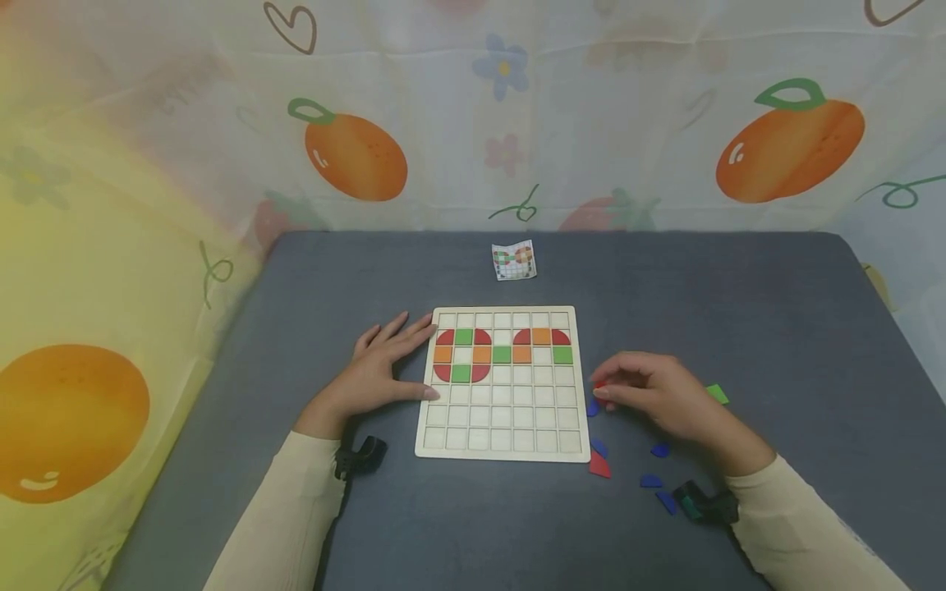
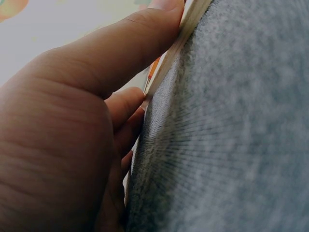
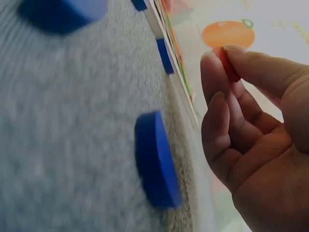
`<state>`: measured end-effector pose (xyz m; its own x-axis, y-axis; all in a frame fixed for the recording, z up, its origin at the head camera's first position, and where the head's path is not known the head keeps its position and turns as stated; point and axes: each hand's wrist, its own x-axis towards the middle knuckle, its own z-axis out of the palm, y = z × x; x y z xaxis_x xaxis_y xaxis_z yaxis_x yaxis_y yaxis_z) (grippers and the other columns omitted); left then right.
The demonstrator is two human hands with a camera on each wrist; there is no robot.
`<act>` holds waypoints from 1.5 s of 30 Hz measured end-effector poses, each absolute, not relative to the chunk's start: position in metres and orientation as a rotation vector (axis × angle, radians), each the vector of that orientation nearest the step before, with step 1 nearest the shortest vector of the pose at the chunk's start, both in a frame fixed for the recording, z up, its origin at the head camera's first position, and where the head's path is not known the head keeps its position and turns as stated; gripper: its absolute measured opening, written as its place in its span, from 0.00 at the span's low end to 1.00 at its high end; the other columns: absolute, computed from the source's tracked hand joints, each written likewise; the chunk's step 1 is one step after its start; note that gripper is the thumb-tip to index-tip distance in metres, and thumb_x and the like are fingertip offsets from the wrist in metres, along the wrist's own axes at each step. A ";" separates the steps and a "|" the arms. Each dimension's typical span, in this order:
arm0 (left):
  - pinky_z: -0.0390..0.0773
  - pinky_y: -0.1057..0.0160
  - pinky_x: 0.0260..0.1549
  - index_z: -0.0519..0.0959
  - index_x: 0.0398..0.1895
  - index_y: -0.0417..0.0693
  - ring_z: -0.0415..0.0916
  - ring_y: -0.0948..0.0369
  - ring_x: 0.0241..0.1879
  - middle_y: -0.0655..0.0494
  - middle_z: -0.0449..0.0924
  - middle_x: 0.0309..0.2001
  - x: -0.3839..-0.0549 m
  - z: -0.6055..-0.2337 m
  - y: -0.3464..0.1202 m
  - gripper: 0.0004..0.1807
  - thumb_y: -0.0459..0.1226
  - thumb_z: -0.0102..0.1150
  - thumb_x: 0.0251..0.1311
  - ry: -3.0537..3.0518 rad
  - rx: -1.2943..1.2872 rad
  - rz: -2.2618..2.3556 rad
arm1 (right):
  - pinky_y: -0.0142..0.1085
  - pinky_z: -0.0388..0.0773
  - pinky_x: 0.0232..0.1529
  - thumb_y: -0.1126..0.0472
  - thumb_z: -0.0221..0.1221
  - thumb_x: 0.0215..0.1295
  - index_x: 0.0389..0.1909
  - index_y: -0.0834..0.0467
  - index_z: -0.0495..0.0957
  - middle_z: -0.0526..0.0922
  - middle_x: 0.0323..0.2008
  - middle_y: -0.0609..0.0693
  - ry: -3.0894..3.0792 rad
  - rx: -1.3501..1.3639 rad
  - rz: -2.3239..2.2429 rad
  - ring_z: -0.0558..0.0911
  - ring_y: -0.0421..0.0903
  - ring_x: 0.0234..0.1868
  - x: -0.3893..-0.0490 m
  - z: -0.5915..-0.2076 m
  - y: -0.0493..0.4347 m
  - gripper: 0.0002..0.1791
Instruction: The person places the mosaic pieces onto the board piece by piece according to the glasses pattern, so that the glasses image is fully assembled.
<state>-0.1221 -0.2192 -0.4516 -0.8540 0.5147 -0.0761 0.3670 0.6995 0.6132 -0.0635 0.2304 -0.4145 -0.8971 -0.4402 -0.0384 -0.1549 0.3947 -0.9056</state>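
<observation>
A pale wooden grid board (image 1: pixel 502 442) lies on the table, with red quarter-round tiles and green and orange square tiles set in its upper cells. My left hand (image 1: pixel 373 373) is spread along its left side, thumb (image 2: pixel 140 43) on the rim and fingertips at the upper left corner. Just off the board's right edge, my right hand (image 1: pixel 661 398) pinches a small red tile (image 3: pixel 229 65) between thumb and fingertips. Below that hand lie a blue tile (image 1: pixel 594 408), another blue tile (image 1: pixel 599 448) and a red tile (image 1: pixel 600 465) beside the board.
More blue pieces (image 1: pixel 651 481) are scattered on the grey table (image 1: pixel 355 271) near the right wrist. A light green tile (image 1: pixel 717 394) shows beyond the right hand. Behind the board lies a small printed card (image 1: pixel 514 261) with a coloured grid pattern. A fruit-print cloth (image 1: pixel 591 49) hangs behind the table.
</observation>
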 end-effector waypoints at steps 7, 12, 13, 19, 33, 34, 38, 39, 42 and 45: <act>0.30 0.37 0.77 0.60 0.88 0.60 0.35 0.53 0.87 0.67 0.51 0.87 -0.123 -0.453 -0.219 0.61 0.61 0.82 0.55 2.668 0.701 0.883 | 0.39 0.87 0.42 0.68 0.71 0.73 0.48 0.62 0.86 0.89 0.38 0.51 2.352 -0.433 -1.531 0.90 0.49 0.34 -0.066 -0.411 0.221 0.07; 0.30 0.36 0.77 0.60 0.88 0.59 0.35 0.52 0.87 0.67 0.51 0.87 -0.123 -0.454 -0.219 0.61 0.61 0.83 0.55 2.669 0.700 0.880 | 0.37 0.85 0.42 0.67 0.71 0.73 0.46 0.58 0.87 0.89 0.39 0.47 2.429 -0.444 -1.474 0.88 0.47 0.35 -0.070 -0.405 0.212 0.06; 0.30 0.36 0.77 0.61 0.88 0.59 0.35 0.52 0.87 0.67 0.51 0.87 -0.124 -0.454 -0.219 0.61 0.61 0.83 0.55 2.669 0.700 0.879 | 0.36 0.85 0.43 0.66 0.71 0.73 0.47 0.57 0.88 0.89 0.40 0.46 2.448 -0.453 -1.455 0.88 0.47 0.36 -0.071 -0.403 0.210 0.06; 0.30 0.36 0.77 0.61 0.88 0.60 0.35 0.52 0.87 0.67 0.51 0.87 -0.123 -0.454 -0.219 0.61 0.62 0.82 0.55 2.673 0.699 0.879 | 0.37 0.83 0.43 0.65 0.71 0.74 0.48 0.54 0.89 0.88 0.40 0.44 2.486 -0.468 -1.405 0.86 0.48 0.39 -0.078 -0.401 0.196 0.06; 0.30 0.37 0.77 0.61 0.88 0.60 0.34 0.53 0.87 0.67 0.50 0.87 -0.124 -0.454 -0.219 0.61 0.62 0.82 0.55 2.671 0.700 0.881 | 0.44 0.81 0.44 0.64 0.71 0.73 0.44 0.57 0.90 0.87 0.36 0.43 2.508 -0.405 -1.329 0.83 0.46 0.38 -0.095 -0.417 0.147 0.03; 0.30 0.37 0.77 0.60 0.88 0.60 0.34 0.53 0.87 0.67 0.50 0.87 -0.124 -0.454 -0.220 0.61 0.62 0.82 0.55 2.670 0.699 0.881 | 0.44 0.80 0.44 0.64 0.71 0.73 0.43 0.57 0.90 0.87 0.36 0.43 2.520 -0.408 -1.310 0.83 0.46 0.38 -0.096 -0.418 0.144 0.03; 0.30 0.37 0.77 0.60 0.89 0.61 0.34 0.53 0.87 0.68 0.50 0.87 -0.124 -0.454 -0.219 0.61 0.62 0.82 0.55 2.669 0.697 0.880 | 0.44 0.80 0.46 0.63 0.71 0.74 0.42 0.57 0.90 0.86 0.36 0.43 2.568 -0.438 -1.257 0.82 0.45 0.39 -0.098 -0.423 0.138 0.02; 0.30 0.37 0.77 0.60 0.89 0.61 0.34 0.53 0.87 0.68 0.50 0.87 -0.124 -0.454 -0.219 0.61 0.62 0.82 0.55 2.669 0.697 0.881 | 0.44 0.80 0.46 0.63 0.70 0.74 0.42 0.57 0.90 0.86 0.37 0.43 2.579 -0.450 -1.250 0.82 0.45 0.39 -0.098 -0.423 0.137 0.02; 0.29 0.37 0.77 0.60 0.88 0.60 0.34 0.53 0.87 0.68 0.51 0.87 -0.123 -0.453 -0.219 0.61 0.61 0.82 0.55 2.667 0.696 0.886 | 0.45 0.79 0.44 0.63 0.71 0.74 0.42 0.57 0.89 0.85 0.37 0.44 2.610 -0.489 -1.236 0.81 0.44 0.37 -0.099 -0.422 0.135 0.02; 0.29 0.37 0.77 0.61 0.88 0.59 0.34 0.53 0.87 0.67 0.51 0.87 -0.123 -0.453 -0.219 0.61 0.61 0.82 0.55 2.664 0.695 0.892 | 0.45 0.79 0.44 0.62 0.73 0.72 0.44 0.57 0.88 0.85 0.39 0.45 2.634 -0.517 -1.228 0.80 0.44 0.36 -0.098 -0.422 0.133 0.05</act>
